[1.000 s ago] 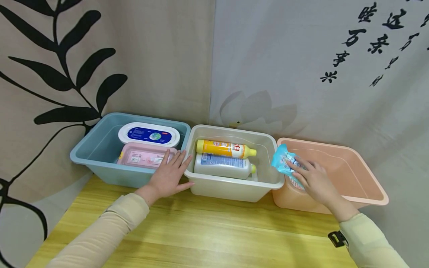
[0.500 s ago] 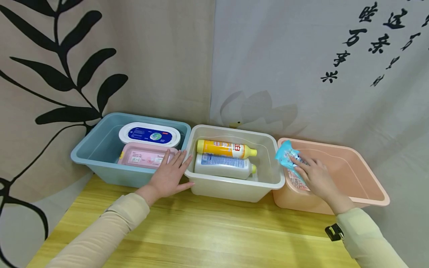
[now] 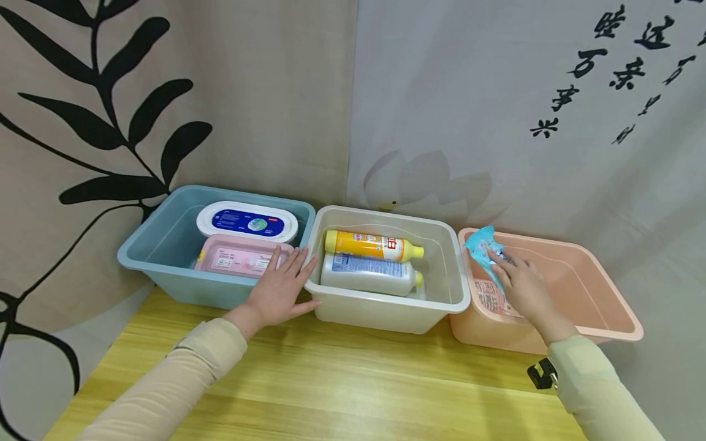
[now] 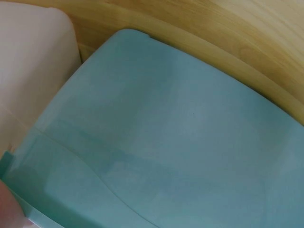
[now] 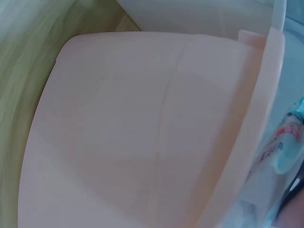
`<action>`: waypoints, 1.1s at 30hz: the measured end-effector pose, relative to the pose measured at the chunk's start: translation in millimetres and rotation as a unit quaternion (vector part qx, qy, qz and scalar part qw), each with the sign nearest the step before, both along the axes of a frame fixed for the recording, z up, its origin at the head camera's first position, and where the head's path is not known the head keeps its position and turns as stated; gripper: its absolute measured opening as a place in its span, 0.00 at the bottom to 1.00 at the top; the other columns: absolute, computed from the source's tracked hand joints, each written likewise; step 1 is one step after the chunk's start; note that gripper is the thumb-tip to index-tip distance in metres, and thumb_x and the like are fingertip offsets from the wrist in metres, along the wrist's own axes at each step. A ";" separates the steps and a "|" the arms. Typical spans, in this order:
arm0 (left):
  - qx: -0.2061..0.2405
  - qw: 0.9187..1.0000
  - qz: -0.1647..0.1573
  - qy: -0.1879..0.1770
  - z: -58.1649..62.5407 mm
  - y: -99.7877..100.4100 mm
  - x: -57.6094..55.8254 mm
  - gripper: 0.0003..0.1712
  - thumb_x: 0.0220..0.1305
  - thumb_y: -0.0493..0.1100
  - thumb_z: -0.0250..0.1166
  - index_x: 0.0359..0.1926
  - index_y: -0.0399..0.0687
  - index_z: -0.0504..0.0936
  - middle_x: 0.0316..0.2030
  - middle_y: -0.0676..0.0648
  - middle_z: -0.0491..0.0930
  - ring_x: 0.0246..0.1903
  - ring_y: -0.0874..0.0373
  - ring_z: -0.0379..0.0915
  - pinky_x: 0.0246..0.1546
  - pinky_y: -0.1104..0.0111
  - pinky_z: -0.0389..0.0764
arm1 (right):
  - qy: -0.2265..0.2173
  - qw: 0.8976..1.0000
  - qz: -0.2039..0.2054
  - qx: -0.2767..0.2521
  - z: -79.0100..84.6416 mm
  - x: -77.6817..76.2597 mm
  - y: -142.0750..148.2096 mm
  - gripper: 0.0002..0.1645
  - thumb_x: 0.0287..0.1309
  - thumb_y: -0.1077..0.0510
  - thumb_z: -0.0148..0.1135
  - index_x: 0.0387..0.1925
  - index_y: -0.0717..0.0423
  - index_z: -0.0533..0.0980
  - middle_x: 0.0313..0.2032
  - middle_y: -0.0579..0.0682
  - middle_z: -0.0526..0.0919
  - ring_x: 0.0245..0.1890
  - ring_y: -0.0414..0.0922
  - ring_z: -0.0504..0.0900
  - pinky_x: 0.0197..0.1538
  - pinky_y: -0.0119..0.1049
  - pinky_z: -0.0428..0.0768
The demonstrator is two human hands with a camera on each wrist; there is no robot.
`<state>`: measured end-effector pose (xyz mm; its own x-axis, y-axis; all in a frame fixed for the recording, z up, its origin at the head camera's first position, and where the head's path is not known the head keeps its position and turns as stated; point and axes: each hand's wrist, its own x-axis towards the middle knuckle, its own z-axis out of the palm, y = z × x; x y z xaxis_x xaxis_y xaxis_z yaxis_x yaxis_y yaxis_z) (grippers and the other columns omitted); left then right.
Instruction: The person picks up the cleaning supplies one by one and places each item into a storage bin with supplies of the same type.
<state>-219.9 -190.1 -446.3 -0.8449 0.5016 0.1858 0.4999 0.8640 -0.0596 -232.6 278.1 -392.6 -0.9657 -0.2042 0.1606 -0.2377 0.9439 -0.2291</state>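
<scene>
My right hand [image 3: 524, 286] grips a soft light-blue plastic packet [image 3: 482, 245] over the left end of the peach bin [image 3: 573, 242]. The packet's lower part is see-through with red print and reaches down inside the bin; in the right wrist view the packet [image 5: 285, 147] shows beyond the bin's rim. My left hand [image 3: 278, 294] lies with fingers spread and straight across the neighbouring rims of the blue bin [image 3: 149, 239] and the white bin [image 3: 380, 315]. Its fingertips overlap the corner of a pink-lidded box [image 3: 237, 254].
Behind the pink box in the blue bin is a white oval-lidded box [image 3: 248, 220] with a dark blue label. The white bin holds a yellow bottle [image 3: 369, 244] and a whitish bottle [image 3: 364, 275], both lying down. All bins stand on a wooden table [image 3: 353, 380] before a printed curtain [image 3: 276, 110].
My right hand has carried the blue packet slightly right and further into the peach bin, away from the white bin's rim. The left hand stays in place.
</scene>
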 end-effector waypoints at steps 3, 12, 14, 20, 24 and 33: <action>-0.003 1.000 0.002 -0.002 -0.1 0.2 0.3 0.51 0.58 0.74 0.47 0.72 0.46 0.52 0.71 0.38 0.50 0.70 0.42 0.49 0.70 0.44 0.34 | -0.011 1.000 -0.020 -0.010 -0.4 -3.2 0.6 0.31 0.72 0.43 0.31 0.69 0.52 0.57 0.66 0.70 0.57 0.57 0.74 0.58 0.54 0.68 0.57; -0.006 1.000 0.003 -0.003 -0.1 1.4 0.5 0.51 0.58 0.74 0.47 0.72 0.45 0.53 0.72 0.38 0.50 0.70 0.42 0.49 0.70 0.44 0.34 | -0.032 0.997 -0.065 -0.001 -3.2 -6.0 -0.1 0.34 0.71 0.40 0.28 0.69 0.53 0.56 0.66 0.72 0.55 0.58 0.76 0.56 0.54 0.71 0.56; -0.004 1.000 0.004 -0.005 0.4 1.6 0.7 0.51 0.58 0.74 0.47 0.72 0.45 0.54 0.72 0.38 0.50 0.70 0.42 0.49 0.70 0.44 0.34 | -0.045 0.996 -0.076 0.007 -4.6 -6.1 -0.5 0.34 0.71 0.40 0.27 0.70 0.52 0.56 0.66 0.72 0.55 0.58 0.76 0.56 0.55 0.71 0.55; -0.005 1.000 0.004 -0.007 0.6 1.9 0.6 0.52 0.58 0.74 0.47 0.72 0.46 0.53 0.72 0.38 0.49 0.70 0.42 0.49 0.70 0.45 0.34 | -0.062 0.994 -0.090 0.023 -7.9 -6.3 -0.6 0.35 0.71 0.39 0.25 0.70 0.53 0.56 0.67 0.72 0.53 0.57 0.77 0.56 0.54 0.72 0.56; -0.003 1.000 0.004 -0.006 0.0 1.7 0.5 0.52 0.58 0.75 0.47 0.72 0.45 0.53 0.72 0.38 0.49 0.70 0.42 0.49 0.70 0.45 0.33 | -0.060 0.994 -0.088 0.025 -10.6 -6.1 0.8 0.35 0.71 0.40 0.26 0.69 0.54 0.57 0.66 0.72 0.53 0.57 0.78 0.56 0.54 0.71 0.56; -0.003 1.000 0.007 -0.008 0.2 1.1 0.5 0.51 0.58 0.75 0.47 0.72 0.46 0.53 0.72 0.38 0.49 0.70 0.42 0.49 0.70 0.45 0.34 | -0.060 0.993 -0.088 0.040 -14.9 -6.6 2.2 0.35 0.71 0.40 0.27 0.68 0.55 0.58 0.66 0.72 0.54 0.57 0.78 0.58 0.55 0.72 0.56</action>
